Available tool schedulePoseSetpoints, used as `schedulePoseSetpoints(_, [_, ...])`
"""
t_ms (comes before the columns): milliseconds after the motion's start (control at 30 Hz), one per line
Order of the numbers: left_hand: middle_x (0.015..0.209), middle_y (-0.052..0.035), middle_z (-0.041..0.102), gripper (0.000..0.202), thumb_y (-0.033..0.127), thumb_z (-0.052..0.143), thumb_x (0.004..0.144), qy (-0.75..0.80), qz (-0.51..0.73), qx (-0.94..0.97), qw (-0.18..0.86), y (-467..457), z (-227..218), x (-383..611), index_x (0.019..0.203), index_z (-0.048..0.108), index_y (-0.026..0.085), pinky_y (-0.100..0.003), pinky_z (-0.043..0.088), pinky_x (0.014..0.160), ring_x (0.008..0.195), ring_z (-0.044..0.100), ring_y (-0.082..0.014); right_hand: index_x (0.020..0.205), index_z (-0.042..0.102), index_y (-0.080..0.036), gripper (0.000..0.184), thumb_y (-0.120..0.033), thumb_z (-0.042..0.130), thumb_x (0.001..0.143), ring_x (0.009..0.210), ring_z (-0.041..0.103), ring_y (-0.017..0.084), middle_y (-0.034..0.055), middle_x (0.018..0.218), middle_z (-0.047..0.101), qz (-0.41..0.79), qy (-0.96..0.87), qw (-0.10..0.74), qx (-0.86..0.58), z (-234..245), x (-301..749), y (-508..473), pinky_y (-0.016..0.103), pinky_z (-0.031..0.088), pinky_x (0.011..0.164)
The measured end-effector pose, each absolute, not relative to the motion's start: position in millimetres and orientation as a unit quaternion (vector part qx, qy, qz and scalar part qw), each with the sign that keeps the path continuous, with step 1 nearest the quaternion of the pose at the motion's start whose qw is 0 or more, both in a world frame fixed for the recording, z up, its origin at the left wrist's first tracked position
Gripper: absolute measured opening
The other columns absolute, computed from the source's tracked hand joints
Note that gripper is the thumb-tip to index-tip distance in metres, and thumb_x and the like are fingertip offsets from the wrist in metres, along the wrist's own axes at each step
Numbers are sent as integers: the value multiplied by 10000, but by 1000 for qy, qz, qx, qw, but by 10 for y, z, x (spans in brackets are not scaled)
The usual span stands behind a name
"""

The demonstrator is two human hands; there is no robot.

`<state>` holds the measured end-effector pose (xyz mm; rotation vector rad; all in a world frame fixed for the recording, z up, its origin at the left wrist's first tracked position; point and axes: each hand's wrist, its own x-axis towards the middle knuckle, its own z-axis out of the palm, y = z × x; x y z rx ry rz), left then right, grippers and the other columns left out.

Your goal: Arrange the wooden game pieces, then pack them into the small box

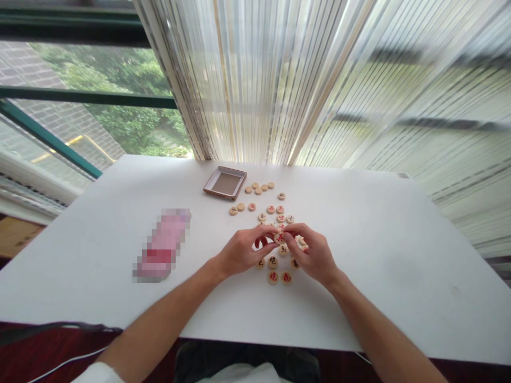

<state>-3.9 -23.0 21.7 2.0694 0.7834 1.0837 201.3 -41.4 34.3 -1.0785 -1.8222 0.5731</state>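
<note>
The left hand (239, 250) and right hand (313, 252) each close their grip on one red-marked chess disc (279, 238) mid-worktop (379, 239), other discs (259, 188) loose toward 12 o'clock, none in the open box (219, 193) at 11 o'clock.

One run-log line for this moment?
left hand: pinches round wooden red-marked chess piece | right hand: pinches same piece | nearby: loose wooden discs, shallow brown box, white table
</note>
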Motion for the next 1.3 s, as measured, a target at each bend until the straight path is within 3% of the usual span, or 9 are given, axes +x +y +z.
schedulePoseSetpoints(167, [985,-33,732,301,209,675,902,307,434,765,362,-214,207,-28,1196,611,201,-198,549,657,745,682,-102,1110,625,-231,185,-182,561,943,840,678,163,39,977,719,250,-746,449,-424,319,2022,-419,311,551,790])
schedulePoseSetpoints(267, [959,-32,727,307,218,673,904,314,436,754,378,-211,227,-30,1204,610,200,-201,546,643,710,682,-101,1121,621,-240,214,-195,620,912,826,664,167,39,1003,712,259,-752,442,-415,326,2021,-420,330,552,788])
schedulePoseSetpoints(500, [1092,-83,711,329,245,595,950,312,413,739,432,-227,293,-39,1275,581,197,-236,564,666,710,698,-114,1121,630,-243,214,-201,646,911,807,645,163,36,980,709,254,-748,453,-413,351,2015,-411,330,554,764])
schedulePoseSetpoints(833, [902,-49,691,281,314,607,953,318,401,675,532,-239,304,-13,1199,585,180,-256,575,669,671,668,-117,1154,615,-248,272,-202,679,894,810,651,158,24,957,699,232,-756,463,-400,327,1996,-419,316,555,748])
schedulePoseSetpoints(1300, [860,-26,685,264,356,699,885,358,409,669,507,-255,291,47,1053,600,178,-226,511,647,726,633,-119,1106,596,-252,253,-136,662,891,790,647,145,11,909,682,178,-795,451,-365,274,1967,-416,285,547,719])
